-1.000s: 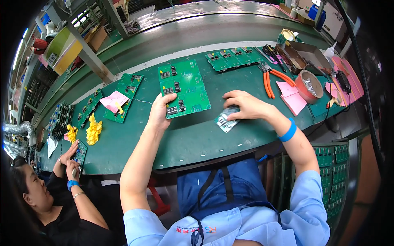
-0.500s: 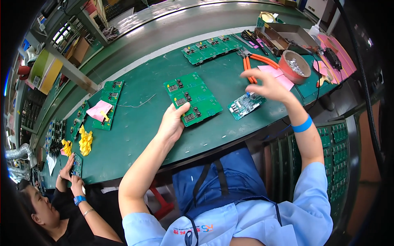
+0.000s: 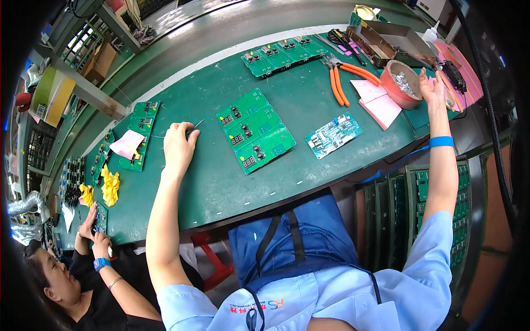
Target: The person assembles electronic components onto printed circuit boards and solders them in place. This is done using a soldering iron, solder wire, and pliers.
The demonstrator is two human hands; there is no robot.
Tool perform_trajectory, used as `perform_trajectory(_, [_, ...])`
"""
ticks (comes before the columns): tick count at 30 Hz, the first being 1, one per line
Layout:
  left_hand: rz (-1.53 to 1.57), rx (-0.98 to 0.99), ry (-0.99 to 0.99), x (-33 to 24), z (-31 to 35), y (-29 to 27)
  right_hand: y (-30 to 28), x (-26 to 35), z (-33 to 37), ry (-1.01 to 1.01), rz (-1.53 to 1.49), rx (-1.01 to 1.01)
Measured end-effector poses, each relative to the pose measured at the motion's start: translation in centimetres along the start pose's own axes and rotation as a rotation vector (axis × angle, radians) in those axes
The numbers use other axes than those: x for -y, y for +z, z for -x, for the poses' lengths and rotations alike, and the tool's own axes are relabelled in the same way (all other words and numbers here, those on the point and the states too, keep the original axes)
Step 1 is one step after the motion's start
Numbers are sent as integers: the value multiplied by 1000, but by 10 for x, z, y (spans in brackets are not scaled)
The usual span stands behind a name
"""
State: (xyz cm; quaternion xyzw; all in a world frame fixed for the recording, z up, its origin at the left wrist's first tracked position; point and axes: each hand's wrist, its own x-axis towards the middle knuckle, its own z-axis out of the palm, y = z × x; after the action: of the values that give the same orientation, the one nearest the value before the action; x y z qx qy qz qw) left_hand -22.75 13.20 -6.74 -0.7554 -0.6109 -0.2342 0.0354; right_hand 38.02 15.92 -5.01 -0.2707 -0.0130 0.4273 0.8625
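My left hand (image 3: 179,144) is closed in a pinch on a thin silvery wire (image 3: 199,123), whose tip sticks out past the fingers. To its right lies a green circuit board panel (image 3: 256,132) with three small displays and black buttons, flat on the bench and touched by neither hand. A smaller board (image 3: 333,135) with white and blue connectors rests right of the panel. Far right, my right hand (image 3: 433,91) is raised with fingers apart, next to a reddish ring-shaped holder (image 3: 399,85) filled with silvery bits. No object shows in that hand.
Orange-handled cutters (image 3: 338,83) and pink paper (image 3: 376,105) lie before the ring. A row of boards (image 3: 284,55) sits at the back, with a metal tray (image 3: 386,41) beside it. Yellow gloves (image 3: 110,186) and more boards are left, near a co-worker's hands (image 3: 91,229).
My left hand has let go of the board panel, moved left and gripped the wire. My right hand has gone from above the small board to the right, beside the ring.
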Motion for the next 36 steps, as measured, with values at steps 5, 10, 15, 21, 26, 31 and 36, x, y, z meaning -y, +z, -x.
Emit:
perform_trajectory(5, [14, 18, 3, 0, -8, -1, -7, 12, -40, 40, -16, 149])
perform_trajectory(10, [188, -150, -25, -14, -17, -20, 2, 13, -61, 183, -25, 195])
perform_trajectory(15, [636, -167, -27, -3, -28, -19, 13, 2, -61, 104, 27, 60])
perform_trajectory(21, [373, 347, 145, -25, -20, -30, 8, -3, -55, 4, 189, 66])
perform_trajectory(26, [-186, -111, 229, 30, -22, -32, 11, -6, -59, 152, 146, 104])
perform_trajectory(31, [-372, -4, 84, 62, -32, -8, -10, 10, -75, 257, -162, 251])
perform_trajectory(36, [-364, -145, 121, 69, -23, -3, 54, -50, 106, 188, 447, 706])
